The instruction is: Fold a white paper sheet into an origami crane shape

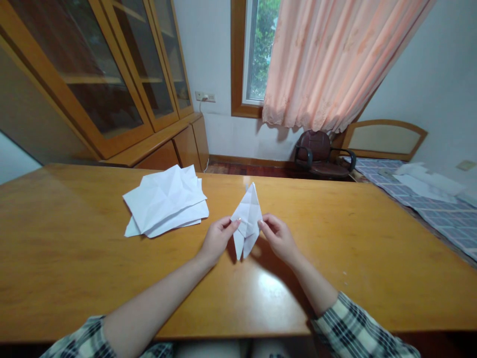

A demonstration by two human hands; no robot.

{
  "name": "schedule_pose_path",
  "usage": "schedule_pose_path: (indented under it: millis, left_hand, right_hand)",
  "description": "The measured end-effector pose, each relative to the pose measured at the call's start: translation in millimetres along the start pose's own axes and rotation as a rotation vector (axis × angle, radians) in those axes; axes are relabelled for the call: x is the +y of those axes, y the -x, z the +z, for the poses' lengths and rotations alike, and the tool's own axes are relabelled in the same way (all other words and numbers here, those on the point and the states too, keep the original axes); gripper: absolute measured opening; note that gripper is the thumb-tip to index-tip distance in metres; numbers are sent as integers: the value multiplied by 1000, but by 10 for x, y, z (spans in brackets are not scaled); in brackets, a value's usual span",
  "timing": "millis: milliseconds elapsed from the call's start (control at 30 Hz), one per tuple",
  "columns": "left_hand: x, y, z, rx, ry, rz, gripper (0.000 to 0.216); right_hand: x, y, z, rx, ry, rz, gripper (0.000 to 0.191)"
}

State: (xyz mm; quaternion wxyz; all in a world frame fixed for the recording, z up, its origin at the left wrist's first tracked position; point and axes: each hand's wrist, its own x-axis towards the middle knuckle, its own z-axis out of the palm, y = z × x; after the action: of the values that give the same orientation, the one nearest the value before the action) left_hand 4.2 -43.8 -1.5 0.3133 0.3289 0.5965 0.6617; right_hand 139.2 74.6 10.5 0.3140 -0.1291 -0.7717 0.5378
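Observation:
A folded white paper piece (pixel 247 219), kite-shaped with a pointed top and two narrow legs below, is held just above the wooden table (pixel 74 248). My left hand (pixel 217 240) pinches its left edge with thumb and fingers. On the opposite edge, my right hand (pixel 278 236) pinches it the same way. Both hands are closed on the paper near the table's middle.
A loose stack of creased white paper sheets (pixel 166 203) lies on the table to the left of my hands. Behind the table stand a glass-door wooden cabinet (pixel 112 79), a dark office chair (pixel 320 154) and a bed with checked cover (pixel 439 209).

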Motion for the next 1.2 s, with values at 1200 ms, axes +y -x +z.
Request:
schedule_pose_path:
  millis: [1200]
  left_hand:
    - [-19, 13, -31, 19, -348, 189, 31]
  right_hand:
    - [129, -19, 51, -5, -136, 142, 26]
